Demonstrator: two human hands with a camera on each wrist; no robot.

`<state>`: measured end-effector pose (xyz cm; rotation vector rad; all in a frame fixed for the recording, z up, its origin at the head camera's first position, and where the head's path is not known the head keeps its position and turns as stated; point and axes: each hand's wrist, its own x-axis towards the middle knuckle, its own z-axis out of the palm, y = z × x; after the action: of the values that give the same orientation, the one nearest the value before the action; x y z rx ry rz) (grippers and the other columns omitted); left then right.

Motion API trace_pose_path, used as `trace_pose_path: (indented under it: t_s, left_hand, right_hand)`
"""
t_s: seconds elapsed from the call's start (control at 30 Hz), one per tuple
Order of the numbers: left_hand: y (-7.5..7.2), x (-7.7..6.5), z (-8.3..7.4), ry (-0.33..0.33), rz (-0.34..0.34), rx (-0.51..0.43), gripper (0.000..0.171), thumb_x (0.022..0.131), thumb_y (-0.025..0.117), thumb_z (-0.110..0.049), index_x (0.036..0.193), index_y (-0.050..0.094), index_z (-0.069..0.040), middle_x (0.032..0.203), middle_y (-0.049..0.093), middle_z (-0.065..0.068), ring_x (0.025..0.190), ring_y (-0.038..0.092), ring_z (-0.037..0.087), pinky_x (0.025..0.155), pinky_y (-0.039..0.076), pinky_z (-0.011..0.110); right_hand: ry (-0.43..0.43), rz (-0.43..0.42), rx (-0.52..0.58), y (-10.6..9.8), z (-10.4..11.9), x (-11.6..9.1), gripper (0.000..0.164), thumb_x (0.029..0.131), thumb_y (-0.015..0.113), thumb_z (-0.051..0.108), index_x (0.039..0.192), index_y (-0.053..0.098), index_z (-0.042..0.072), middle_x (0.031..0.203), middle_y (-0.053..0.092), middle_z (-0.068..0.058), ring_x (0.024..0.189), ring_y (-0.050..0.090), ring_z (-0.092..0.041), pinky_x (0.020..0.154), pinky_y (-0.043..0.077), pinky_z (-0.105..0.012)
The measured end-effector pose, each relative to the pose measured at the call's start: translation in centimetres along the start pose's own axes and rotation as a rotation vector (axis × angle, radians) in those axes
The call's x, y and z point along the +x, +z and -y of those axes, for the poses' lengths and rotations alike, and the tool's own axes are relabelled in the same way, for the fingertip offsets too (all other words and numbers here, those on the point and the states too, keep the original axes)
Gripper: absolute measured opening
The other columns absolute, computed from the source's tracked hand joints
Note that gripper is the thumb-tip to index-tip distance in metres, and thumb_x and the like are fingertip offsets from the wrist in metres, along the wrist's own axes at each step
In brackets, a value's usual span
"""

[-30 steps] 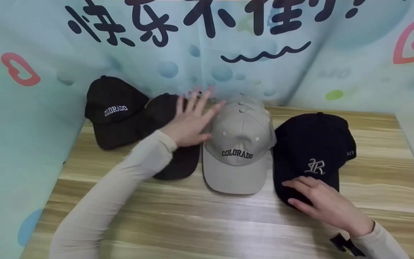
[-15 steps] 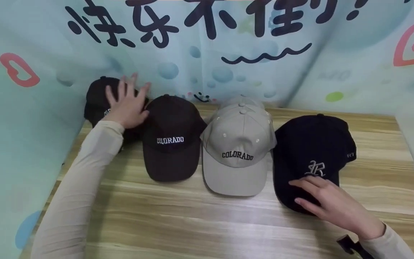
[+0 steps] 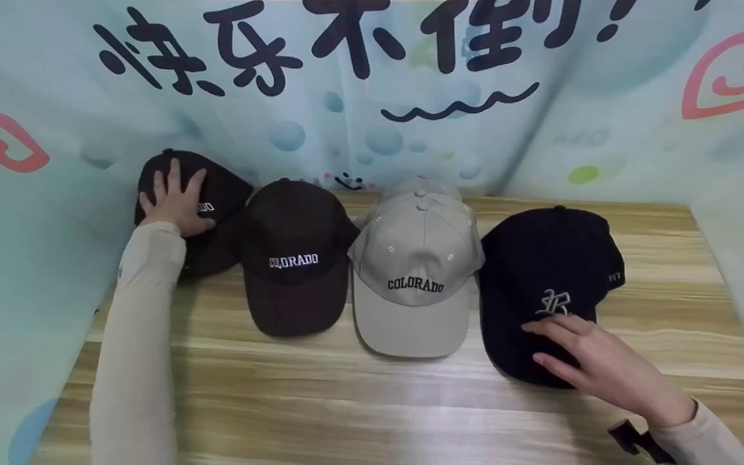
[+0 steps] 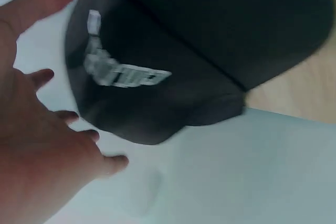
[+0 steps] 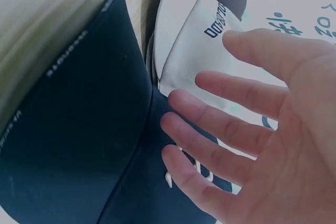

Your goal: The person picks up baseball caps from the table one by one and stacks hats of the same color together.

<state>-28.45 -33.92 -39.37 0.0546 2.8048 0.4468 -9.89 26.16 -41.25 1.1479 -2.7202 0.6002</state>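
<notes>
Four caps stand in a row, so several caps line the back of the table. My left hand (image 3: 175, 205), fingers spread, is over the far-left black COLORADO cap (image 3: 223, 187); in the left wrist view the fingers are apart from that cap (image 4: 173, 66). Beside it sits a dark brown COLORADO cap (image 3: 296, 297). A grey COLORADO cap (image 3: 411, 326) comes after it, with another grey crown showing behind. My right hand (image 3: 595, 358), fingers loosely extended, hovers close over the brim of the navy cap (image 3: 540, 258) with an R emblem; it holds nothing.
The caps stand on a wood-grain table (image 3: 320, 407). A pale blue printed cloth (image 3: 320, 97) hangs close behind them and along both sides. A black strap piece (image 3: 630, 439) sits at my right wrist.
My left hand has moved left from over the brown cap to the far-left black cap. My right hand stays near the navy brim. The head view has shifted slightly.
</notes>
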Motion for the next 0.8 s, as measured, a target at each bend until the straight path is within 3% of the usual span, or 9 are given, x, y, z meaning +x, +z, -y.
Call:
trace_pose_path:
  t_s: [0.1, 0.27, 0.47, 0.63, 0.8]
  left_hand:
    - [0.4, -0.2, 1.2, -0.002, 0.005, -0.003, 0.092, 0.088, 0.066, -0.016, 0.154, 0.002, -0.006, 0.152, -0.027, 0.023, 0.135, -0.02, 0.053, 0.097, -0.008, 0.075]
    - [0.6, -0.7, 2.3, -0.032, -0.029, 0.014, 0.097, 0.085, 0.072, -0.017, 0.154, 0.004, -0.005, 0.152, -0.016, 0.029, 0.132, -0.006, 0.06, 0.093, -0.005, 0.079]
    - [0.0, -1.3, 3.0, -0.059, -0.064, -0.033, 0.106, 0.08, 0.076, -0.033, 0.153, 0.005, -0.005, 0.142, -0.001, 0.037, 0.128, -0.002, 0.061, 0.092, -0.011, 0.077]
    - [-0.4, -1.8, 4.1, -0.076, -0.129, -0.108, 0.099, 0.089, 0.059, -0.052, 0.152, 0.003, 0.001, 0.135, 0.007, 0.039, 0.122, 0.006, 0.059, 0.092, -0.004, 0.077]
    - [-0.5, -2.5, 5.3, -0.129, -0.161, -0.187, 0.081, 0.098, 0.035, -0.055, 0.152, 0.009, -0.001, 0.141, -0.002, 0.038, 0.129, 0.001, 0.057, 0.095, 0.003, 0.076]
  right_hand:
    - [0.012, -0.012, 0.003, -0.3, -0.1, -0.3, 0.041, 0.078, 0.078, 0.01, 0.117, 0.066, 0.008, 0.113, 0.063, -0.002, 0.103, 0.059, -0.019, 0.087, 0.043, -0.026]
    - [0.023, -0.045, 0.025, -0.8, -0.5, -0.8, 0.042, 0.077, 0.079, 0.006, 0.117, 0.066, 0.006, 0.113, 0.063, -0.002, 0.1, 0.06, -0.019, 0.091, 0.037, -0.015]
    - [0.065, -0.055, 0.06, -1.1, -0.8, -1.4, 0.042, 0.077, 0.078, 0.003, 0.116, 0.066, 0.004, 0.114, 0.064, -0.003, 0.1, 0.061, -0.021, 0.093, 0.034, -0.012]
    - [0.095, -0.045, 0.065, -1.0, -0.9, -1.7, 0.042, 0.076, 0.078, 0.002, 0.116, 0.066, 0.004, 0.114, 0.064, -0.003, 0.101, 0.061, -0.021, 0.093, 0.033, -0.011]
    - [0.102, -0.041, 0.079, -0.7, -0.8, -1.7, 0.042, 0.076, 0.079, 0.002, 0.116, 0.066, 0.004, 0.114, 0.064, -0.003, 0.101, 0.06, -0.02, 0.092, 0.033, -0.011]
